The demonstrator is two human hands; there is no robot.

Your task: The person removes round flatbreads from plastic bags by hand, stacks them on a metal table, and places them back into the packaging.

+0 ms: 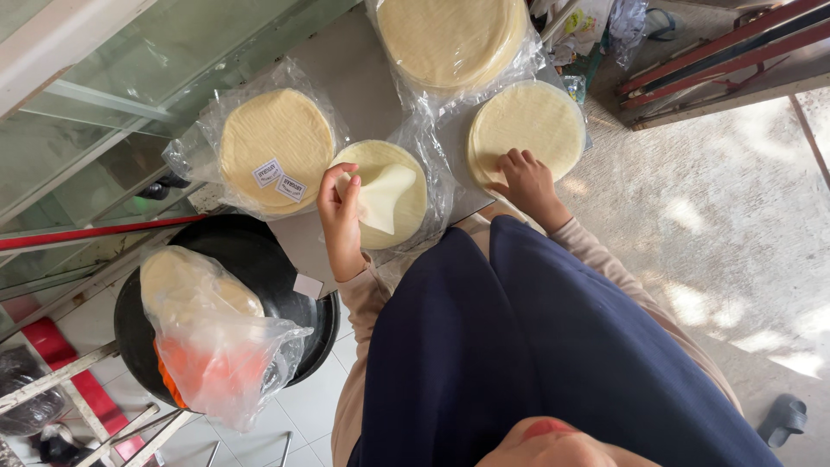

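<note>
Head view is looking straight down, and nearest the camera a dark blue garment (536, 346) is filling the lower frame, with beige sleeves coming out of it. A bit further out, the left hand (340, 216) is being held pinched shut on one thin wrapper sheet (385, 197), which is being peeled up and folded back off an opened stack of round wrappers (380, 192) sitting in its loose plastic. The right hand (523, 177) is being rested on a bare stack of wrappers (527, 128), fingers spread and pressing its near edge, not gripping anything. Off to the left, a black round pan (259, 259) is being used as a shelf for a clear bag (216, 337) with something orange and another pale disc inside. Further along the grey table (354, 69), a sealed pack with white stickers (275, 149) is lying, and furthest away another bagged stack (451, 39) is sitting at the top edge. Honestly, the risky bit looks like the sheet being lifted: it's so thin that it could get torn if it's pulled fast or is sticking to the one under it. The bag on the pan also looks like it's hanging over the rim, so a bump could tip it onto the tiled floor (320, 406).
</note>
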